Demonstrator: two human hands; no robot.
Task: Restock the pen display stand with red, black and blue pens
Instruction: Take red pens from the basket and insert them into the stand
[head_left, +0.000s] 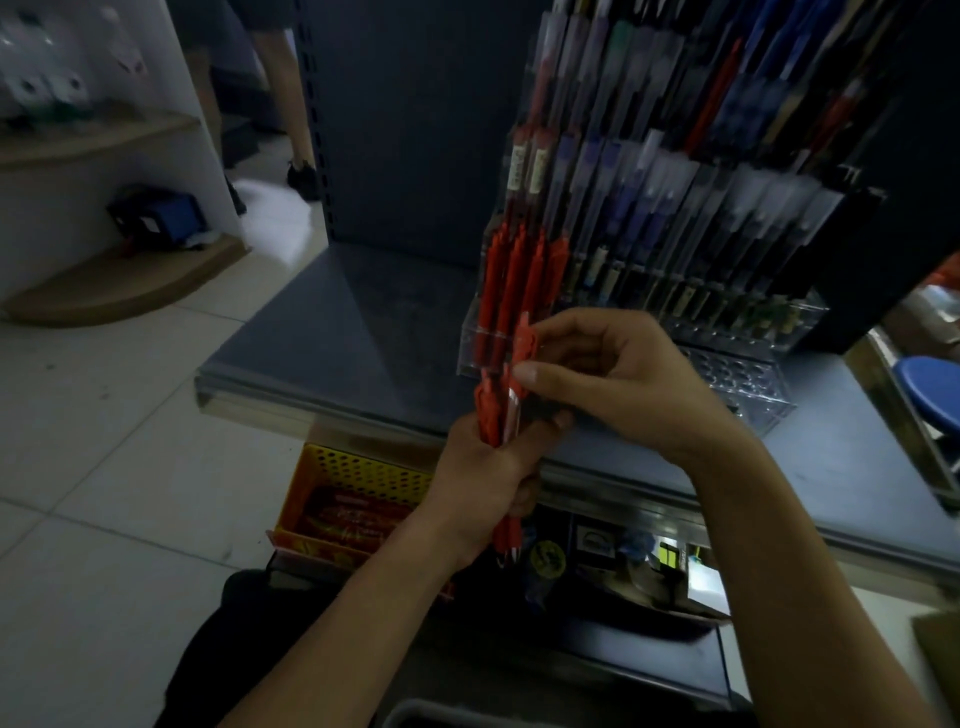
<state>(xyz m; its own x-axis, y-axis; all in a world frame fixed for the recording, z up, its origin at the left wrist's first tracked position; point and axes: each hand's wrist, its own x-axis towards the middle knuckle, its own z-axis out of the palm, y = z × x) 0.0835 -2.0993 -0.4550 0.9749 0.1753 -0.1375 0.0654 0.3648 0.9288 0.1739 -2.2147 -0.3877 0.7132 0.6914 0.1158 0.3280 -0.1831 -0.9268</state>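
The pen stand (748, 384) is clear glossy plastic, and the red pens (511, 291) in it look matt. The shelf (332, 332) is smooth grey-painted metal; below its front edge sits a perforated yellow plastic basket (353, 467).

Left hand (480, 470) grips red pens (493, 415); right hand (623, 379) pinches one pen (524, 340).

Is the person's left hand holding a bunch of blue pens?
No, the left hand grips a bundle of red pens, and the right hand pinches one red pen.

No text can be read: the white labels (525, 167) on two pens in the stand (727, 332) are blurred.
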